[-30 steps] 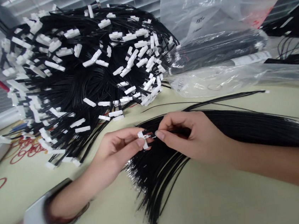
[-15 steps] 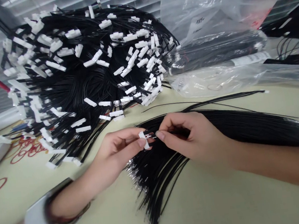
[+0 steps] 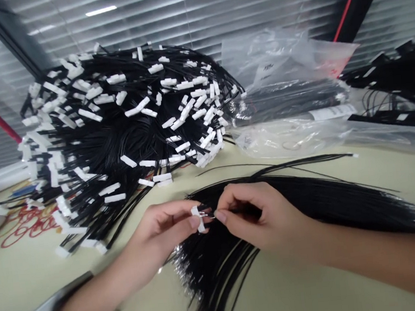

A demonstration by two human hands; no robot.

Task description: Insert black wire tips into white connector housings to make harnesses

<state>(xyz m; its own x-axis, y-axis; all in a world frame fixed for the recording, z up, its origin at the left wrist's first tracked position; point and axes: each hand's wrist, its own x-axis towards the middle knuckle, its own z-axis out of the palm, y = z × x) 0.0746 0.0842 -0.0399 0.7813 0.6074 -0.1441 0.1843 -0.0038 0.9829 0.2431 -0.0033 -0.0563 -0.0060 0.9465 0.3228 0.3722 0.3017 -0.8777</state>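
Between the thumb and fingers of my left hand (image 3: pixel 167 229) is a small white connector housing (image 3: pixel 198 219), held upright. Black wires with shiny metal ends run into its right side. My right hand (image 3: pixel 261 214) pinches a black wire close to the housing, its metal tip pointing left at it. Whether that tip is inside the housing I cannot tell. Beneath both hands lies a thick bundle of loose black wires (image 3: pixel 211 259), fanned out, with bare metal terminals at its ends.
A large heap of black cables with white connectors (image 3: pixel 125 119) fills the back left. Clear plastic bags (image 3: pixel 286 93) lie behind on the right, with more black cables (image 3: pixel 399 76) beyond. Red rubber bands (image 3: pixel 22 224) are scattered at left. Window blinds (image 3: pixel 192 13) rise behind the table.
The camera view has tilted upward, so the table and heap sit lower in the picture. Both hands keep the same grip on the connector housing and wire.
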